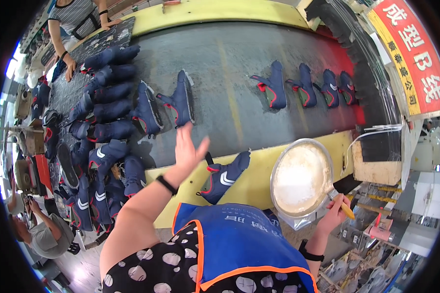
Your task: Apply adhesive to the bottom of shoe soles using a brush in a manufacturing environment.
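My left hand [188, 149] reaches over the near edge of the dark belt with its fingers stretched and the thumb apart, holding nothing. Just beyond its fingertips lies a navy shoe upper [183, 100] with red lining, and a second upper [146, 108] lies to its left. My right hand [336, 210] grips a brush [347, 210] by its yellow handle at the right rim of a round metal pan [273, 183]. White, paste-like stuff [302, 180] fills the pan; the brush's head is not visible. Between my hands, a navy upper [226, 178] with white chevrons rests on the yellow ledge.
Several uppers [322, 88] stand along the belt [215, 63] at the right. Many more [110, 112] crowd the dark worktop on the left. Another person's hands [69, 66] rest there at the far left. A white cable [376, 129] hangs beside the belt's right end.
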{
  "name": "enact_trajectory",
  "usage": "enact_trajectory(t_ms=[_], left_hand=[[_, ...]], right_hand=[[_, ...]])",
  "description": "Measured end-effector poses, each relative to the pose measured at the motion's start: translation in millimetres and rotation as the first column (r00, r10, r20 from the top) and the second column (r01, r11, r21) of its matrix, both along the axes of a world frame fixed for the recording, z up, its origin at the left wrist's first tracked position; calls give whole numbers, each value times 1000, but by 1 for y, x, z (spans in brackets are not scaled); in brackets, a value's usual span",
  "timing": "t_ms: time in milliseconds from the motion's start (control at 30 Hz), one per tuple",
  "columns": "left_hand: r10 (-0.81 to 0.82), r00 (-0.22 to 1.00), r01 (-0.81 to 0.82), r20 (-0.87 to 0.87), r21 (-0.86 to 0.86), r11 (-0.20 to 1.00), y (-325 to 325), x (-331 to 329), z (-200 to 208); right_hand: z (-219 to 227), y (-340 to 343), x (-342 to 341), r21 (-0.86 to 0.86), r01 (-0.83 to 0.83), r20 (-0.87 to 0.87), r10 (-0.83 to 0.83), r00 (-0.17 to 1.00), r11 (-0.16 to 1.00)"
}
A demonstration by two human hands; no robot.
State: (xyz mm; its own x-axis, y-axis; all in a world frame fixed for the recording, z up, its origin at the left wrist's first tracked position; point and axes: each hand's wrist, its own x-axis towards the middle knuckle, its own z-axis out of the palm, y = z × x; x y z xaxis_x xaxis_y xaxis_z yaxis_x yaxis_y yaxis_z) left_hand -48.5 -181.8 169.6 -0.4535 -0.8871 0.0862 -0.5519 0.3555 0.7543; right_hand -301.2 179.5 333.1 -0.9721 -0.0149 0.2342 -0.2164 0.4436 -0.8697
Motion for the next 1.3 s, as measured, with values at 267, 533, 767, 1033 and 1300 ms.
enact_trajectory(t_ms=[267, 533, 767, 1033, 1300], left_hand=[[-237, 932, 121, 274, 382, 916, 133, 17, -6], [321, 925, -235, -201, 359, 903, 17, -134, -41], [360, 873, -487, 331, 528, 695, -85, -247, -63], [-31, 917, -171, 398, 461, 871, -30, -182, -51], [297, 888, -203, 351, -280, 938, 82, 77, 54]], right_hand=[[-5, 0, -12, -84, -45, 50, 49, 998, 995], [-10, 42, -32, -67, 41, 51, -38, 998, 997], [-11, 72, -32, -58, 201, 31, -200, 979, 978], [-15, 43, -69, -34, 88, 31, -87, 996, 996], [-14, -30, -95, -57, -171, 29, 173, 984, 984]])
